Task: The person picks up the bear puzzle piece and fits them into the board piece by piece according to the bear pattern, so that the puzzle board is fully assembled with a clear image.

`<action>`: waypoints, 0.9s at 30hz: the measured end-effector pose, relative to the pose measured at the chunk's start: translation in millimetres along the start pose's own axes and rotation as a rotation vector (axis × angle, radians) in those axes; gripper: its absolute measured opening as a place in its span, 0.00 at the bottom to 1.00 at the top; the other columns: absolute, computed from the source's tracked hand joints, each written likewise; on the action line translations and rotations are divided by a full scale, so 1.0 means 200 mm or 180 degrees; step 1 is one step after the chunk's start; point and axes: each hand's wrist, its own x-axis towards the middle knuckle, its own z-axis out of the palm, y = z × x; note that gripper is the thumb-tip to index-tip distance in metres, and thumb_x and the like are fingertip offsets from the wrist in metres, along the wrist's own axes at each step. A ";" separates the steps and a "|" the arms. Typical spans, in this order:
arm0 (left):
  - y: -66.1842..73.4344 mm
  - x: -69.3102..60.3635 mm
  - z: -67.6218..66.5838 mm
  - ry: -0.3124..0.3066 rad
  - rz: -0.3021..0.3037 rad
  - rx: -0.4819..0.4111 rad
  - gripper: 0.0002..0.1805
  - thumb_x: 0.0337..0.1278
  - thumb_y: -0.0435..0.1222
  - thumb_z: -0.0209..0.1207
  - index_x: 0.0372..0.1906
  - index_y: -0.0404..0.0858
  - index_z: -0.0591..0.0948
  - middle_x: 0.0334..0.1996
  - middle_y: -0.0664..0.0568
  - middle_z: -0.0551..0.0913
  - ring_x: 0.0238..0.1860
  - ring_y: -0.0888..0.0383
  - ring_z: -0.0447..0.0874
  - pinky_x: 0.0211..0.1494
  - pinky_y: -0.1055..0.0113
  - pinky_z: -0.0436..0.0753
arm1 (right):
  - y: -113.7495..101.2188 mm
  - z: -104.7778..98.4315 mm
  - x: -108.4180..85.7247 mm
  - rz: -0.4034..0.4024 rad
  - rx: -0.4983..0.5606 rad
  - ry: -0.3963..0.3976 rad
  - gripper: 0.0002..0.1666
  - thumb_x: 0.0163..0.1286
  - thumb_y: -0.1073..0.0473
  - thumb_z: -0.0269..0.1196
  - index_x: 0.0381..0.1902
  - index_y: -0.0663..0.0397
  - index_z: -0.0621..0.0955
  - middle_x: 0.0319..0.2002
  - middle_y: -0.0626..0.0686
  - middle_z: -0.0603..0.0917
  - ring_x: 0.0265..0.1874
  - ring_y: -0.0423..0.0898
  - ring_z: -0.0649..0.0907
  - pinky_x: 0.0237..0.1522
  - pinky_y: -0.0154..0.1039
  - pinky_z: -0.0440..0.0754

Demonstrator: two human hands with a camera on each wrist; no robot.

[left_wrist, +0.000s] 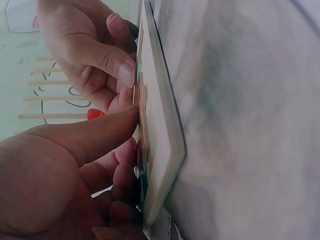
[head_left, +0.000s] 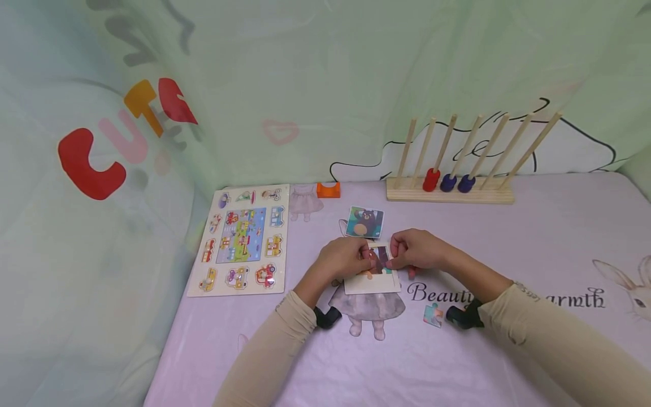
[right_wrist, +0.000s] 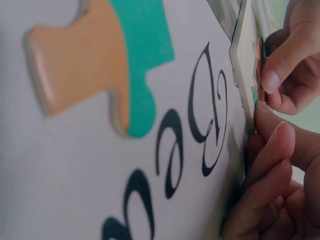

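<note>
The small pale puzzle tray (head_left: 373,285) lies flat on the tablecloth (head_left: 325,367), and the person bends both hands over it. The bear puzzle pieces (head_left: 377,263) sit inside its rim, and from the left wrist the wooden edges of some show above the tray's side.

The left hand (head_left: 346,255) comes in over the tray's left edge, forearm slanting up from the near side. Its thumb stretches nearly straight, tip down on the pieces; its other fingers bend in beyond, only a small gap from the thumb. The right hand (head_left: 421,249) reaches in from the tray's right, wrist turned inward, thumb tip at the pieces' right end, index bent in a loop above it and the rest curled under. I cannot tell whether either hand truly pinches a piece or only presses it. The thumbs are near each other.

Something small and red (head_left: 412,272) peeks out below the right hand, just right of the tray. A loose puzzle piece (head_left: 433,315) lies to the tray's near right, apart from it. Just beyond the tray is a bear card (head_left: 364,222); farther beyond, to its right, stands a peg rack (head_left: 450,195). Left of the tray lies a vehicle board (head_left: 281,274).
</note>
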 end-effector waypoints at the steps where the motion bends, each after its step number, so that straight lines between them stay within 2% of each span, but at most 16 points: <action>1: 0.00 0.00 0.00 -0.0005 0.0000 -0.0001 0.09 0.61 0.45 0.65 0.30 0.49 0.78 0.22 0.59 0.75 0.26 0.62 0.74 0.25 0.68 0.67 | 0.00 0.00 0.00 0.0001 0.0002 0.0003 0.16 0.64 0.55 0.73 0.36 0.55 0.76 0.21 0.48 0.75 0.16 0.42 0.80 0.24 0.33 0.72; 13: 0.00 -0.01 -0.01 -0.0030 0.0071 0.0001 0.09 0.61 0.45 0.66 0.30 0.48 0.78 0.23 0.59 0.76 0.27 0.62 0.74 0.27 0.68 0.68 | -0.02 0.01 -0.01 -0.0033 -0.0048 0.0036 0.16 0.63 0.55 0.73 0.35 0.55 0.76 0.21 0.48 0.75 0.15 0.42 0.80 0.23 0.34 0.74; 27: 0.00 0.00 0.00 -0.0015 -0.0009 -0.0072 0.10 0.61 0.46 0.67 0.31 0.48 0.79 0.22 0.58 0.76 0.27 0.61 0.74 0.26 0.68 0.67 | -0.02 0.02 -0.01 0.0031 -0.0133 0.0104 0.16 0.64 0.55 0.73 0.35 0.55 0.76 0.21 0.49 0.75 0.15 0.43 0.80 0.25 0.35 0.75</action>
